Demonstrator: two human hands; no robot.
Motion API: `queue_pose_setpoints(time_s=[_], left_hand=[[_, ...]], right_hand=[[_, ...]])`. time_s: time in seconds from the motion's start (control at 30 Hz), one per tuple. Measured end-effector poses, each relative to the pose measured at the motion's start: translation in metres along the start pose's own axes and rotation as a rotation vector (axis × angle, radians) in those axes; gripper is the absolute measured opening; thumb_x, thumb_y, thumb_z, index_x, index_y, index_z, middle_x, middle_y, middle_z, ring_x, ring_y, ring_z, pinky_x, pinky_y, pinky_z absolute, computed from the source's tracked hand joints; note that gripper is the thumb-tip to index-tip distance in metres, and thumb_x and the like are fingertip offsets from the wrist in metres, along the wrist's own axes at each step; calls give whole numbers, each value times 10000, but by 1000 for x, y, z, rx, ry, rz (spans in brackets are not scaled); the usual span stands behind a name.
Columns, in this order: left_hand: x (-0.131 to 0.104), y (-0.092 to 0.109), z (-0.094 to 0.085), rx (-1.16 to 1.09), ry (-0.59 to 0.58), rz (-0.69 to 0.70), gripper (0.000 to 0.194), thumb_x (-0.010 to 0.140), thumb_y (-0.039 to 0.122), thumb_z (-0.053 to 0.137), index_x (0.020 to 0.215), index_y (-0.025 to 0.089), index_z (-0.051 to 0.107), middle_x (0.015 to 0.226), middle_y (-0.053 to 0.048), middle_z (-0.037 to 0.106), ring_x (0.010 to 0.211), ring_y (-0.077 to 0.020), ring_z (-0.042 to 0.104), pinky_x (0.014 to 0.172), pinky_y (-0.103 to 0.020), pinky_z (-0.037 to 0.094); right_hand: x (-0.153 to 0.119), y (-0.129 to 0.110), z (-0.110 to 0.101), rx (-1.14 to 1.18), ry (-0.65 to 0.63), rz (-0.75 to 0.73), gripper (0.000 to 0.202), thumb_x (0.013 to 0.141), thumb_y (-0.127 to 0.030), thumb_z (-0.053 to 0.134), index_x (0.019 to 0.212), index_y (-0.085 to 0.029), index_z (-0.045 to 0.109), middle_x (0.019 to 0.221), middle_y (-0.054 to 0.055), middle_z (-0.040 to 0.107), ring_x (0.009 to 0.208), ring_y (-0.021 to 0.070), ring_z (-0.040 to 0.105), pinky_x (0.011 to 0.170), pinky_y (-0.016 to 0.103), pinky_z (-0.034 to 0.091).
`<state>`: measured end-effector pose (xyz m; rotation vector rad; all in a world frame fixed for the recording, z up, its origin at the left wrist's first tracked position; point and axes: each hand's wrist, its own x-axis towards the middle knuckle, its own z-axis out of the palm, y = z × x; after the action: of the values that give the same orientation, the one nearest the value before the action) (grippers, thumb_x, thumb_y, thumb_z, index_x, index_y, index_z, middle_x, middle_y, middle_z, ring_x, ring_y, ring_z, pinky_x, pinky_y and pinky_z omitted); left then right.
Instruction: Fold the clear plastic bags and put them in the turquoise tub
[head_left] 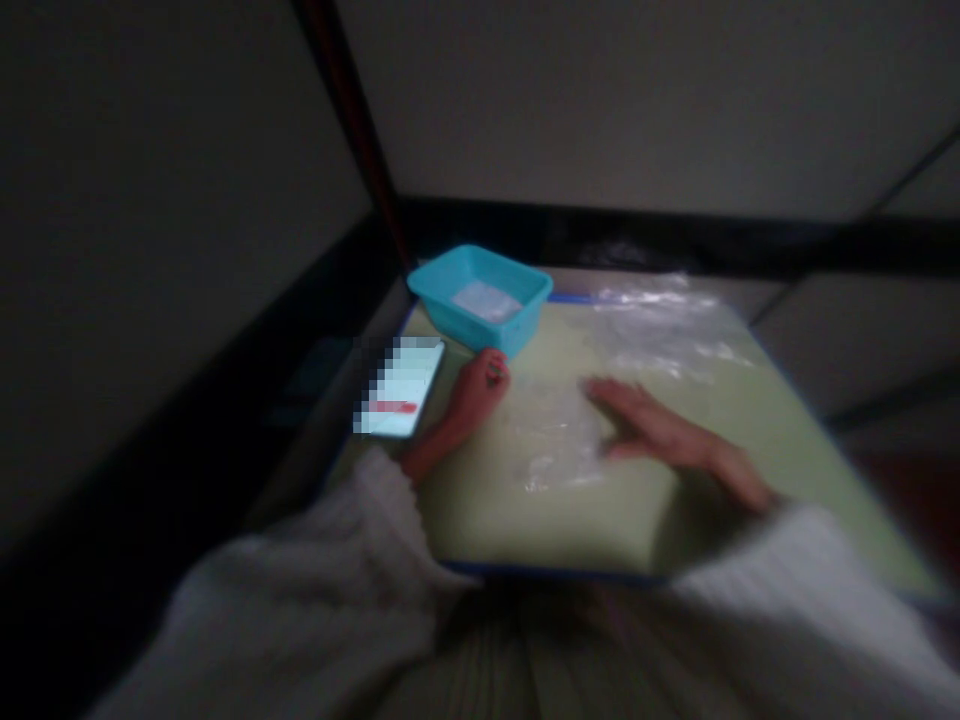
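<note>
My left hand (478, 388) is closed, resting just in front of a turquoise plastic basin (517, 340). Whatever its curled fingers might hold is too dark and blurred to make out. Flat on the table lies a clear plastic bag (555, 440), between my two hands. My right hand (649, 425) is open with its fingers stretched out; the fingertips reach the bag's right edge, though I cannot tell whether they press on it. Inside the basin is a whitish flat piece (486, 300), its kind unclear.
A lit phone or tablet (409, 385) lies at the table's left edge. More crumpled clear plastic (664, 325) is spread at the back right. The pale yellow-green table (540, 535) has a blue edge and stands close to walls at the left and back.
</note>
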<state>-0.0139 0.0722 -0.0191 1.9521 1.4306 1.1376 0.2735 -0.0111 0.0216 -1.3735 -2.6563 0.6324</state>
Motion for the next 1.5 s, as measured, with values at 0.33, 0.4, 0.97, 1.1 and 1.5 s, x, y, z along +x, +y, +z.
queue_pose_setpoints(time_s=[0.33,0.4,0.97,1.1,1.5], left_hand=[[0,0,0,31,-8,39,132,769,95,497,859,174,554,855,-50,646,757,-159,613,692,-285,497],[0,-1,-1,39,-13,57,133,769,98,494,859,178,552,854,-48,644,765,-161,613,707,-292,501],[-46,45,32,375,-508,588,662,913,468,384,1428,74,253,1511,-154,256,1416,-223,195,1168,-360,169],[-46,34,36,443,-537,596,724,916,550,318,1453,81,188,1534,-147,188,1430,-222,134,1168,-363,117],[-43,38,26,563,-557,615,746,899,577,332,1434,63,251,1520,-161,221,1421,-278,157,1148,-396,109]], right_hand=[[16,4,20,-51,-51,-29,1079,740,-700,541,1497,-151,2,1551,161,72,1416,324,78,1137,536,55],[16,5,20,-57,-39,-8,1073,747,-701,530,1496,-155,-8,1550,162,74,1415,324,83,1135,541,63],[27,-3,34,-223,140,-59,936,842,-709,326,1495,-103,36,1523,226,163,1410,319,147,1116,551,138],[27,1,41,-274,121,-52,961,834,-731,285,1492,-105,-27,1522,233,134,1414,320,115,1114,556,124],[27,-1,40,-286,85,12,964,823,-744,297,1494,-99,41,1530,207,120,1416,314,94,1116,555,102]])
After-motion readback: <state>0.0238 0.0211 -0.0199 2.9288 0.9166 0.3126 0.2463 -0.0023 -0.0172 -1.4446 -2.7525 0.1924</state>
